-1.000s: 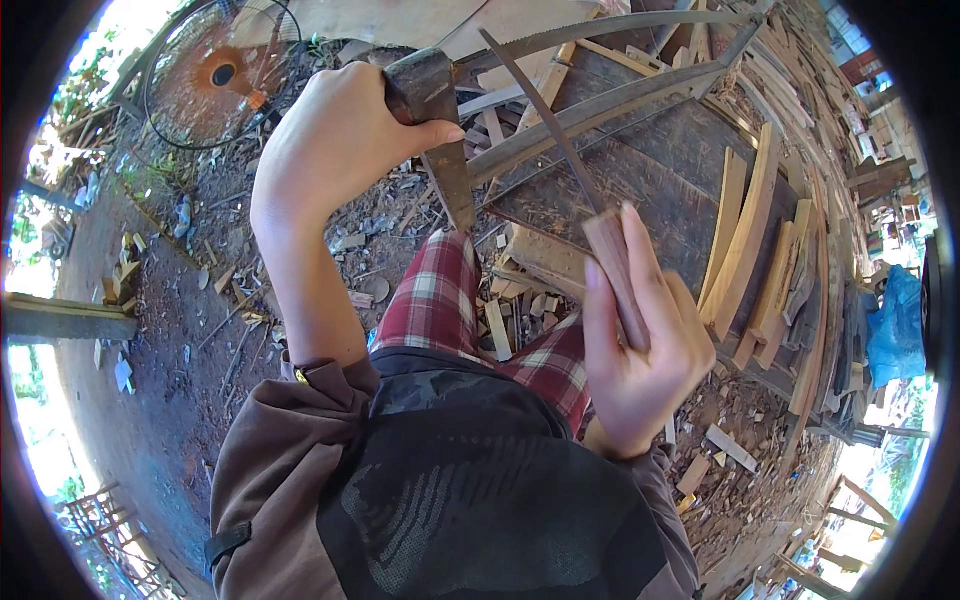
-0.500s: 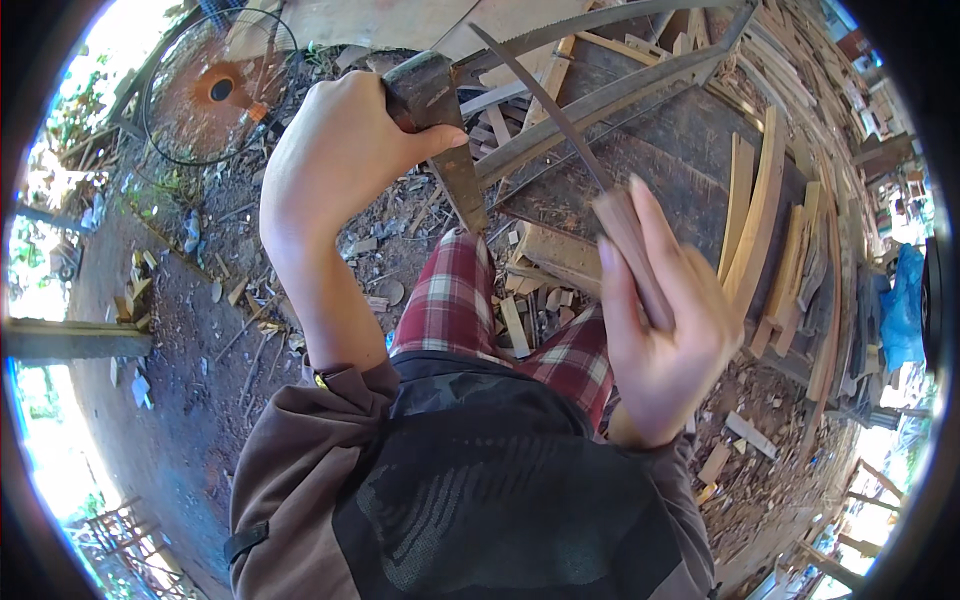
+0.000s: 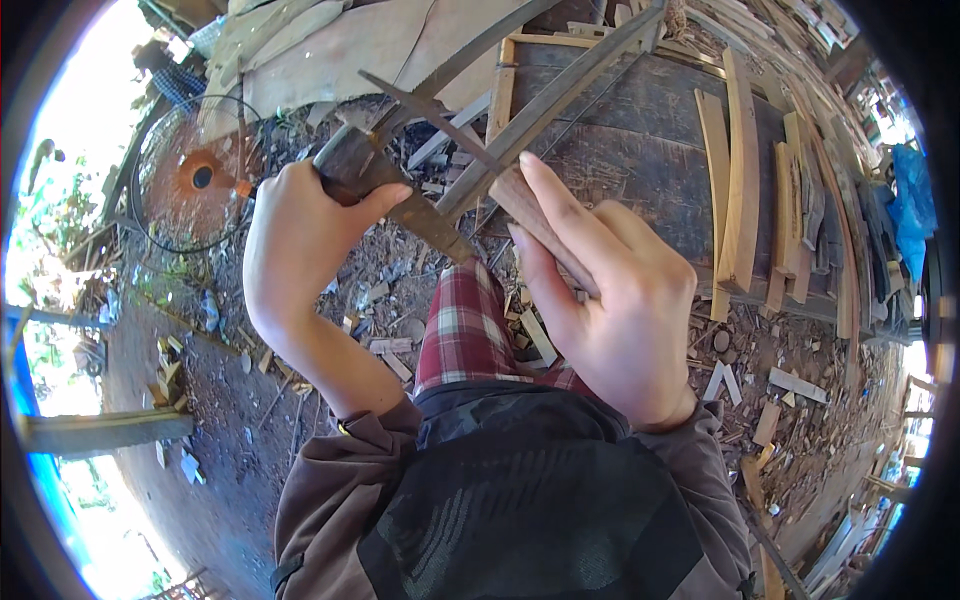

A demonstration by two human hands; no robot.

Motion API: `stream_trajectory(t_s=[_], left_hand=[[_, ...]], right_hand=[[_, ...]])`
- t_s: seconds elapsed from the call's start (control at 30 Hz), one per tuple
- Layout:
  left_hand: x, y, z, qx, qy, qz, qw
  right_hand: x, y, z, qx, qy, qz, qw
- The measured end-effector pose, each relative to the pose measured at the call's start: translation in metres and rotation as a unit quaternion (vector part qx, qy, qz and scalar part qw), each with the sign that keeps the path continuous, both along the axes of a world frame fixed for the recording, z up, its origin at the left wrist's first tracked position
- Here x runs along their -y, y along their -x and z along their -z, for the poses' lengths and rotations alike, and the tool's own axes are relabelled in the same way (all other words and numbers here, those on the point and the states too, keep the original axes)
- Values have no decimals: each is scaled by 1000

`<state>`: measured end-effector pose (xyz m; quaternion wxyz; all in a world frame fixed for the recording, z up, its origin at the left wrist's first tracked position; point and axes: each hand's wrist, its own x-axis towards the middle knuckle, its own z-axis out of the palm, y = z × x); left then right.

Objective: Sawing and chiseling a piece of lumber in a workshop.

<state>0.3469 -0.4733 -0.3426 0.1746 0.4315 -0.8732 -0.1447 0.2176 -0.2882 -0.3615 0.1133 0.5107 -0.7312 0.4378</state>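
My left hand is wrapped around the worn wooden end piece of a frame saw, with the thumb lying along it. From there the saw reaches away to the upper right, its long wooden bar beside a toothed metal blade. In my right hand is a file, gripped by its wooden handle with the index finger stretched along the top. The file's dark, narrow shaft slants up and left across the saw near the blade; whether it touches the teeth I cannot tell.
A dark wooden board surface lies ahead, with curved wood strips and more timber stacked at the right. A rusty round fan stands at the left. Wood scraps and chips litter the dirt floor. A blue plastic bag hangs far right.
Both hands have shifted left. The saw is tilted further, its held end now lower and to the left, and the file lies at a flatter slant. My view has also moved.
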Motion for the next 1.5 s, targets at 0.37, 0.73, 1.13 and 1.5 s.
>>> stream_trajectory(t_s=[0.37,0.73,1.13,1.5], left_hand=[[-4,7,-3,10,-5,-16,1000],[3,-2,-6,-14,-28,17,999],[50,-59,7,-41,-22,71,996],[78,-58,11,-26,32,106,994]], right_hand=[[1,5,-2,12,-14,-13,1000],[6,80,26,90,183,14,979],[-3,74,28,20,146,49,988],[-7,61,29,-40,118,102,987]])
